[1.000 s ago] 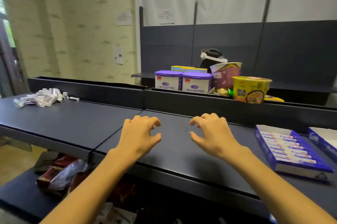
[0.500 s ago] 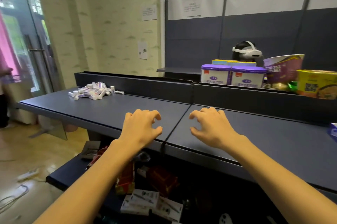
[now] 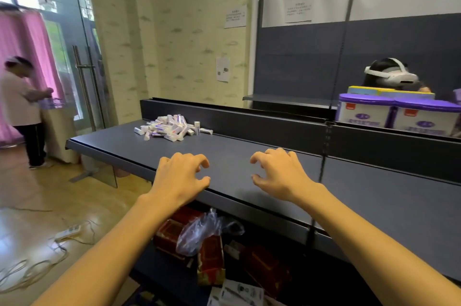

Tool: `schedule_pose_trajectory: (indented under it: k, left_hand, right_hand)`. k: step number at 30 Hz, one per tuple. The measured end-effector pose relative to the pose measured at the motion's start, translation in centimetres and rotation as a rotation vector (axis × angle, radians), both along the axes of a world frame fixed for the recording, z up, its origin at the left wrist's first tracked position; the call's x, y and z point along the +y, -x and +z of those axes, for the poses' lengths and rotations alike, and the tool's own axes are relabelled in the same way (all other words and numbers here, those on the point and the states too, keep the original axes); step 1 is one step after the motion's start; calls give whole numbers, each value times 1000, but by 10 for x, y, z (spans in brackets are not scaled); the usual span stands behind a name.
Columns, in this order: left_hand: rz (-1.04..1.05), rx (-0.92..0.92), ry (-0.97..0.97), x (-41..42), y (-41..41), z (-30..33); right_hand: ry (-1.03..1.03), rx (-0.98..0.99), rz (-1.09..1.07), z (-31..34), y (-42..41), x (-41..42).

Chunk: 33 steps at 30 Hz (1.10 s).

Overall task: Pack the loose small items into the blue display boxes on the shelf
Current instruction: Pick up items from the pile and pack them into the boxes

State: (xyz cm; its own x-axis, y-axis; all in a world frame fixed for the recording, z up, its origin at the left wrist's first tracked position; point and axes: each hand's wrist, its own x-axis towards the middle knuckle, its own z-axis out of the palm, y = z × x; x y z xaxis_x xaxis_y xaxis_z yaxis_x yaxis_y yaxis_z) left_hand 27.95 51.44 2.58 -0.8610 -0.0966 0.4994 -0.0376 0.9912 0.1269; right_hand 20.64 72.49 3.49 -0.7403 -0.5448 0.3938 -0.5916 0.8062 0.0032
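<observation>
- Plainly, the left hand (image 3: 178, 177) hovers over the front edge of the dark shelf (image 3: 249, 156), its fingers (image 3: 197, 159) curled like a claw and grasping nothing.
- The right hand (image 3: 279, 173) hangs beside it, a gap apart, fingers likewise curled and clenched on nothing, thumb tip low toward the shelf top.
- Whether either hand touches the shelf cannot be told.
- The heap of small white boxes (image 3: 169, 127), the loose items, lies well beyond the left hand, near the shelf's rear wall at its far left end; one small white box (image 3: 206, 131) lies just to the right of the heap.
- No blue display box shows in this view.
- Two white tubs with purple lids (image 3: 396, 115) stand behind the rear wall at right, a yellow and blue carton (image 3: 389, 92) behind them.
- Behind those shows a head wearing a white headset (image 3: 390, 75).
- Under the shelf lie red packets (image 3: 212, 259) and a clear plastic bag (image 3: 199, 231).
- At far left a person in a pale top (image 3: 21, 103) stands by a pink curtain (image 3: 27, 43); a white power strip (image 3: 68, 231) and cables lie on the wooden floor.
</observation>
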Motion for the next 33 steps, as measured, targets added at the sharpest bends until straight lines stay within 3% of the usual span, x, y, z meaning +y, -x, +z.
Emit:
schedule_pose_trajectory:
  k: [17,26,33]
  left_hand:
    - [-9,-58,-39,-209,80,-9]
    - [-116,-90,-67,-322,127,-22]
    - [-178,-117,-114,-426,172,-23]
  right_hand:
    - [41,-9,-4,-9,83,-202]
    - [50,-21,-110,-20,105,-311]
    - [177,-42,-244,-29,135,-405]
